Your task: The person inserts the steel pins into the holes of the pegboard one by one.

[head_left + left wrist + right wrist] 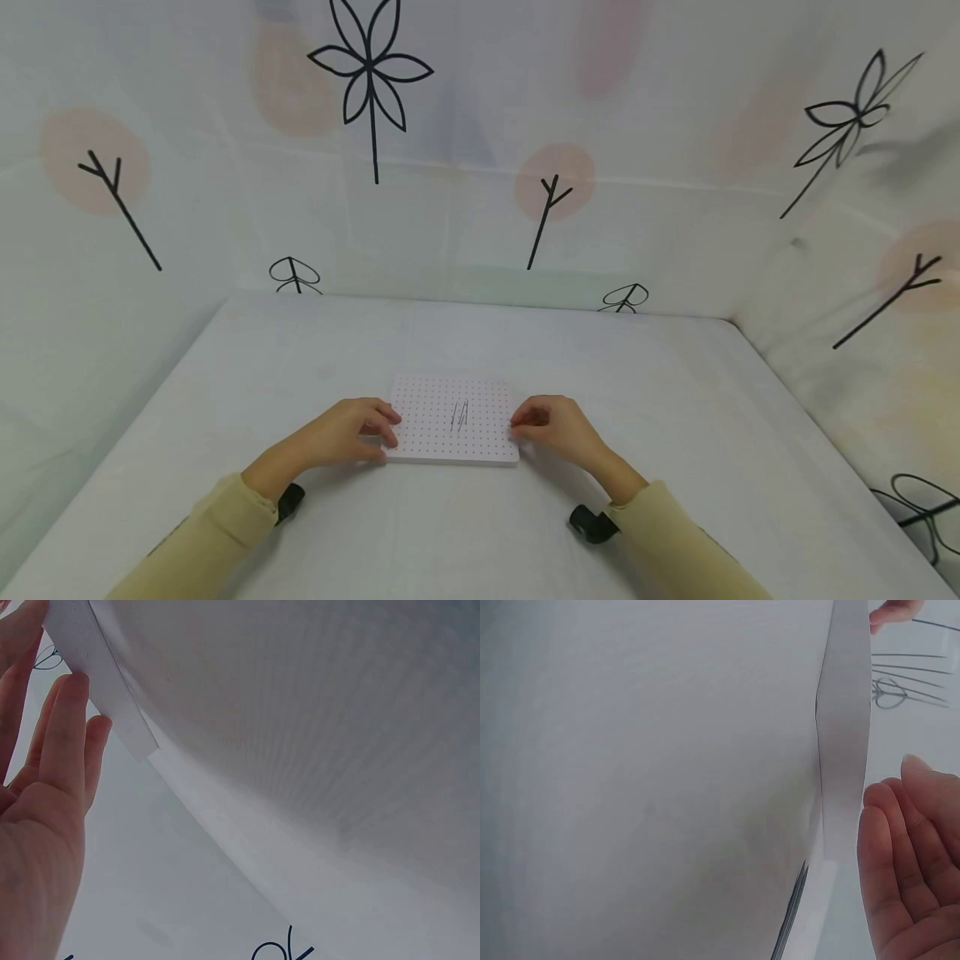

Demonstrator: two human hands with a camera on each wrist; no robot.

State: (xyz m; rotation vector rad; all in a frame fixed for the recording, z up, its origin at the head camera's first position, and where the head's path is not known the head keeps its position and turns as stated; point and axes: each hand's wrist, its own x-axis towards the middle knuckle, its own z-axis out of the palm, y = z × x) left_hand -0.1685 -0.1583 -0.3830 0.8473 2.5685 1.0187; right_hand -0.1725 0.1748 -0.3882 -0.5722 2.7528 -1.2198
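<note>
A white board [450, 446] dotted with small holes lies flat on the table. Several thin dark rods [459, 415] stand up near its middle; they also show beyond the board in the right wrist view as thin parallel rods [911, 668]. At the board's left side, my left hand [358, 429] rests its spread fingertips on the edge. My right hand [553, 427] is at the opposite side, fingertips right at the edge. Seen from the right wrist, its fingers [900, 870] are loosely bent beside the board's side wall [844, 727], with nothing visible between them and the thumb.
White cloth covers the table [442, 533]. Patterned fabric walls [450, 233] with line-drawn plants rise behind it and on both sides. A dark wrist device [592, 525] hangs under the right sleeve, another dark device [290, 502] under the left.
</note>
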